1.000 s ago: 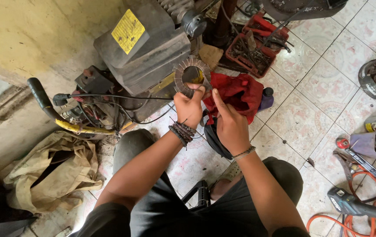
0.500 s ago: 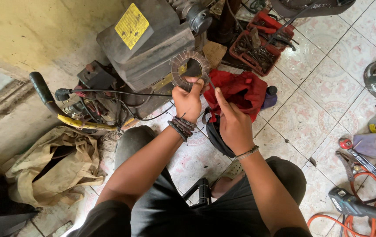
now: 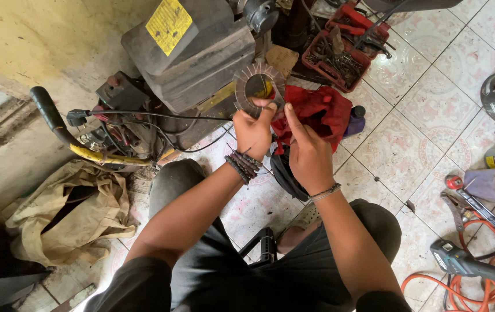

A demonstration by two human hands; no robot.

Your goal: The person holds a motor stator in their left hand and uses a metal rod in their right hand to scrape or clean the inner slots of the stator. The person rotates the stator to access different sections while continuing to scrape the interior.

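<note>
My left hand (image 3: 253,130) holds up a round, ribbed metal ring (image 3: 259,88) by its lower edge. The ring is grey and rusty, with a wide hole in the middle. My right hand (image 3: 308,153) is just right of it, fingers together and pointing up toward the ring's lower right rim; I cannot tell if the fingertips touch it. Behind my right hand lies a red cloth (image 3: 322,107) on the floor. Dark bead bracelets sit on my left wrist and a thin band on my right.
A dark machine with a yellow label (image 3: 189,46) stands at the back left, cables and a black-gripped handle (image 3: 51,118) beside it. A red tray of tools (image 3: 342,49) is behind. A tan bag (image 3: 68,211) lies left. An orange cord and power tool (image 3: 467,266) lie right.
The ring and both hands have risen slightly in view and the view has tilted. My right hand's fingers have come closer to the ring's rim.
</note>
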